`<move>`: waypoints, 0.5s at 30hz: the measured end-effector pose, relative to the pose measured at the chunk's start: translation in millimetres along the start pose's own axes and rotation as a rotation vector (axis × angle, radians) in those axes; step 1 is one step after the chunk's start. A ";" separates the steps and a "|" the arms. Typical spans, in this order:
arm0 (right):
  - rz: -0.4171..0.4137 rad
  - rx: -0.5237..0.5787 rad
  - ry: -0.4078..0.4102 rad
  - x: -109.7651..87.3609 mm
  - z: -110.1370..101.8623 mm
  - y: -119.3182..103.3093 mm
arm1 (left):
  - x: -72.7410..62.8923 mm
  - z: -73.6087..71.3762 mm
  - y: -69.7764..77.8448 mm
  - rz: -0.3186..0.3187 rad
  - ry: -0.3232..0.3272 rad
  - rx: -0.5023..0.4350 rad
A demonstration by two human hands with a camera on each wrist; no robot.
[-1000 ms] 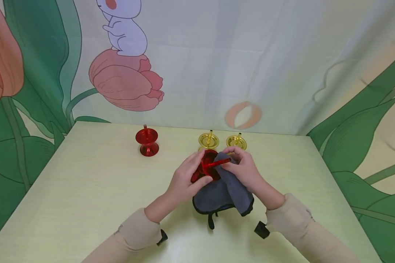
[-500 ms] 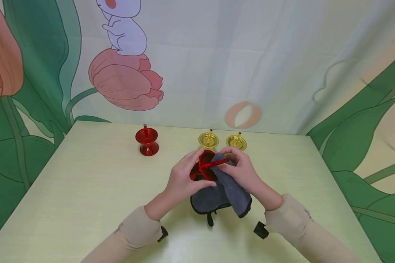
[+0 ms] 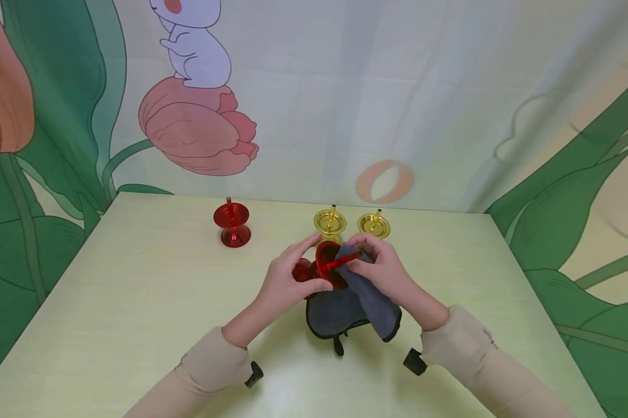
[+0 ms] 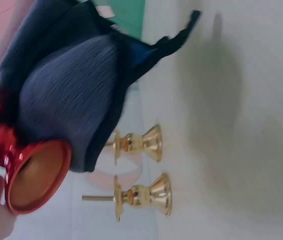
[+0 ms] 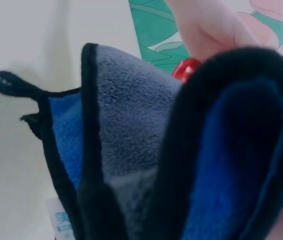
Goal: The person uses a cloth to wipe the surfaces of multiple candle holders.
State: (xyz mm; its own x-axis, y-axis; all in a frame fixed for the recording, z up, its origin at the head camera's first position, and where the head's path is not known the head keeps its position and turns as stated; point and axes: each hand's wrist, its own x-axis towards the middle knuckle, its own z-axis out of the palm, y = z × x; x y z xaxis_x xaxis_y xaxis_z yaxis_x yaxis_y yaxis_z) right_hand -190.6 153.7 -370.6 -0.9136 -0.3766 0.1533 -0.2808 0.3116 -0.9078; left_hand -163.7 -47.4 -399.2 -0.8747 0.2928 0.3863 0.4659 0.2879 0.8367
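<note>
In the head view a red candlestick (image 3: 328,253) is tilted over the table, its long spike pointing right. My left hand (image 3: 283,280) holds it between thumb and fingers; its flared base (image 4: 40,176) faces the left wrist camera. My right hand (image 3: 386,270) pinches a grey cloth (image 3: 334,313) against the dish and spike. The cloth hangs below both hands, and a blue inner side (image 5: 64,132) with black edging shows in the right wrist view. The right fingertips are partly hidden by the cloth.
Another red candlestick (image 3: 235,226) stands upright at the back left of the pale table (image 3: 110,313). Two gold candlesticks, one (image 3: 330,222) just beyond my hands and one (image 3: 373,225) to its right, stand near the printed curtain (image 3: 314,104).
My left hand has shifted slightly left on the candlestick, and more of the red base shows beside its palm. The right hand still holds the cloth at the spike, barely moved.
</note>
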 end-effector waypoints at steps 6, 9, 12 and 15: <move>0.052 0.026 0.090 -0.7 4.9 -0.7 | -4.8 10.1 -2.0 0.225 0.095 0.204; 0.058 0.044 0.103 -2.1 8.2 -0.9 | -5.2 13.2 -2.2 0.259 0.101 0.256; 0.054 0.051 0.102 -3.5 10.1 -1.1 | -5.0 14.5 -1.6 0.286 0.137 0.302; 0.044 0.041 0.097 -4.3 10.3 -1.2 | -3.9 14.1 -1.0 0.311 0.174 0.343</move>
State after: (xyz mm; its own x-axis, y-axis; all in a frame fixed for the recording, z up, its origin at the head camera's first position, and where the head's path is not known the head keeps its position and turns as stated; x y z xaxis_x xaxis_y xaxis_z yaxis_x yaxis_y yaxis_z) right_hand -183.3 146.0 -374.2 -0.9495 -0.2762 0.1488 -0.2297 0.2893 -0.9293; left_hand -158.8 -35.9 -407.0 -0.6829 0.2646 0.6809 0.7001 0.5032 0.5066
